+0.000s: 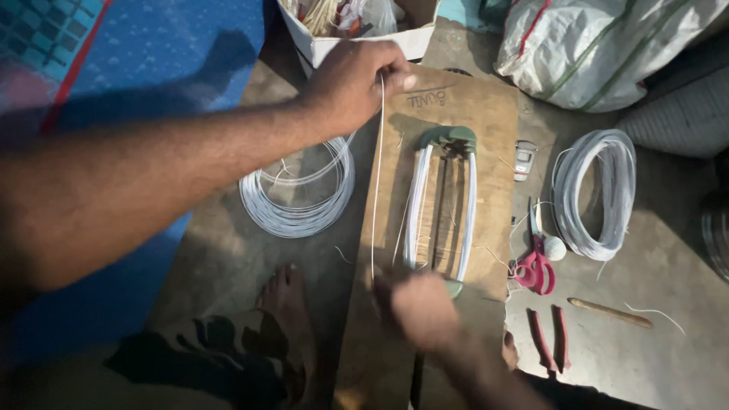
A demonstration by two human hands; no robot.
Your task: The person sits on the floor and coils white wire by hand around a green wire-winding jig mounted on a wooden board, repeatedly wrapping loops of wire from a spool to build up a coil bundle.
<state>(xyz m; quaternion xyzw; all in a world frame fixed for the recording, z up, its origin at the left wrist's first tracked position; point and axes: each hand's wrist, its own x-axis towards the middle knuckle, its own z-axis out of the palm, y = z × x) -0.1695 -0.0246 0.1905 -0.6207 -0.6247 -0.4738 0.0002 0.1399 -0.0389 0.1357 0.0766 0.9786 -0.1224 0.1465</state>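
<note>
Wire [377, 182], thin and white, runs taut between our two hands along the left edge of the wooden board [486, 114] on the floor. Our left hand [353, 83] pinches its far end at the top of the board, grip clenched on it; our right hand [421, 307] is blurred at the near end, and it seems closed on the wire, though we cannot tell for sure. Just right of the strand, a green-ended frame [444, 205] on the board already carries many white turns, so we judge the winding well along, with this length not yet laid on. One wire coil [300, 197] lies left of the board, another coil [596, 193] to the right, near red scissors [535, 266] and pliers [550, 338].
</note>
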